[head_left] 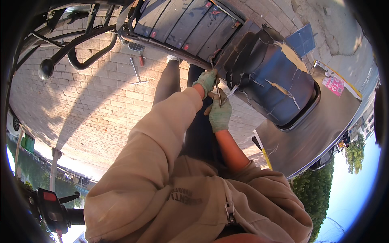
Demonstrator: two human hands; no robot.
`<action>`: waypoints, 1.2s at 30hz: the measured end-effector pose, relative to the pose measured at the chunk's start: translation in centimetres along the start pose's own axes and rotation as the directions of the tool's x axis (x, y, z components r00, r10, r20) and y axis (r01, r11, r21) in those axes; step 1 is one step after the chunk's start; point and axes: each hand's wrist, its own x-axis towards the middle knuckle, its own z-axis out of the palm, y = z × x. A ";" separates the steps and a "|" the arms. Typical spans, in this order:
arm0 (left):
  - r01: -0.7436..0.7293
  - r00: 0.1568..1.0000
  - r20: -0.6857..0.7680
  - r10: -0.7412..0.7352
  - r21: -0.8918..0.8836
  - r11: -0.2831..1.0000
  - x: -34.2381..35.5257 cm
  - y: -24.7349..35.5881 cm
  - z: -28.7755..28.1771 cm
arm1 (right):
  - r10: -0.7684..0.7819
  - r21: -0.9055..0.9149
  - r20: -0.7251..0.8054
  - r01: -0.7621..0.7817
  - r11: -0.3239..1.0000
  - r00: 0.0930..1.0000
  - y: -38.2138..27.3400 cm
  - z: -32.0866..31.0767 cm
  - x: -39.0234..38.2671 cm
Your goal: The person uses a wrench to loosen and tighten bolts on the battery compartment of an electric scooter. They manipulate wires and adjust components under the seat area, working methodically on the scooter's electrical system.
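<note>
Both hands are in greenish work gloves, working right at the edge of a scooter seat [271, 77] that's flipped up. The seat cover is blue/black and pretty torn, w/ tan foam showing thru the rips.

Left hand [207, 80] has its grip clenched around a thin metal tool [216, 83], prob a screwdriver or pick, can't tell which. The shaft runs up from the fist to the seam where the seat meets the battery compartment [186, 24].

Right hand [220, 114] sits just below the left, nearly touching it. Its grip is closed on a second thin shiny tool [229, 94] that angles up and right w/ its tip against the torn seat edge. Looks like a blade or flat pick, too small to say.

Compartment under the seat holds a row of dark grey battery blocks w/ small red caps, packed side by side.

Other stuff: the ground is brick paving [81, 105], half in shade. A red-handled tool [140, 60] and a long T-shaped wrench [135, 73] lie on the bricks just beside the scooter frame. A black tube rack [81, 44] and a round mirror [45, 69] are at upper left. Person wears a tan hoodie w/ sleeves pushed up. Another scooter handlebar w/ a red button [50, 202] sits at lower left.
</note>
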 end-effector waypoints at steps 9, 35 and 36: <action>-0.100 0.993 -0.075 0.091 -0.117 0.988 2.4 0.0 0.0 | 0.052 0.044 0.044 -0.054 0.998 0.998 -2.9 0.4 2.1; -0.121 0.986 -0.150 0.079 -0.298 0.947 2.8 1.7 -0.6 | -0.092 -0.786 0.352 0.348 0.512 0.931 -7.0 1.9 4.7; -0.121 0.989 -0.124 0.086 -0.305 0.945 3.0 1.7 -0.5 | -0.129 -0.759 0.287 0.307 0.574 0.949 -6.5 1.6 4.4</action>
